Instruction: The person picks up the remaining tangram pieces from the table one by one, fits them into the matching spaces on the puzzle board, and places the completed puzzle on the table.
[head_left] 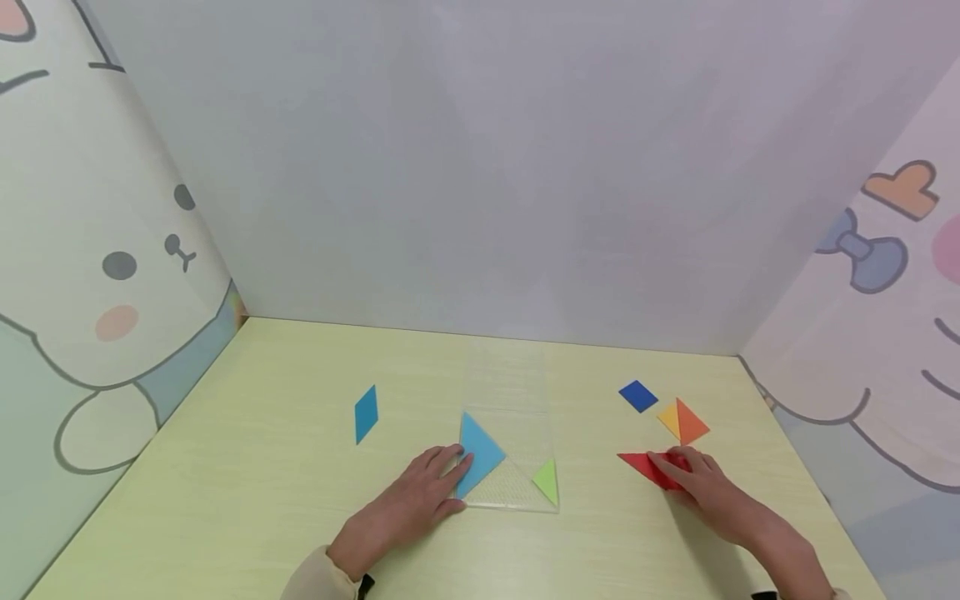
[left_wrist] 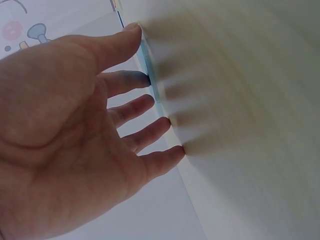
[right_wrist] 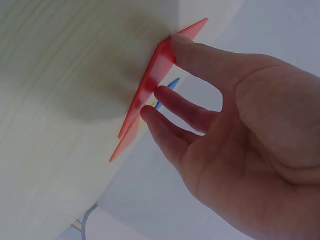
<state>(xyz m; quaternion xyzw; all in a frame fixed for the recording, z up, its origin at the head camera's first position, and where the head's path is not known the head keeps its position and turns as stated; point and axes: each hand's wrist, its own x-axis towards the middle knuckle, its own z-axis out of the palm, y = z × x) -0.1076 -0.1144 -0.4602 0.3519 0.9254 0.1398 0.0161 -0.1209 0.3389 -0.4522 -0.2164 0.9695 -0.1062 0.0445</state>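
Observation:
My left hand rests its fingertips at the left side of a clear tray, touching a light blue triangle that lies in it. In the left wrist view the fingers are spread and point down at the table. A small green triangle lies in the tray's near right corner. My right hand pinches a large red triangle between thumb and fingers. The right wrist view shows the thumb at one corner of the red triangle and the fingertips at its long edge.
Beyond the right hand lie an orange triangle, a yellow piece touching it, and a dark blue square. A blue parallelogram lies left of the tray. Grey cloth closes off the back of the table.

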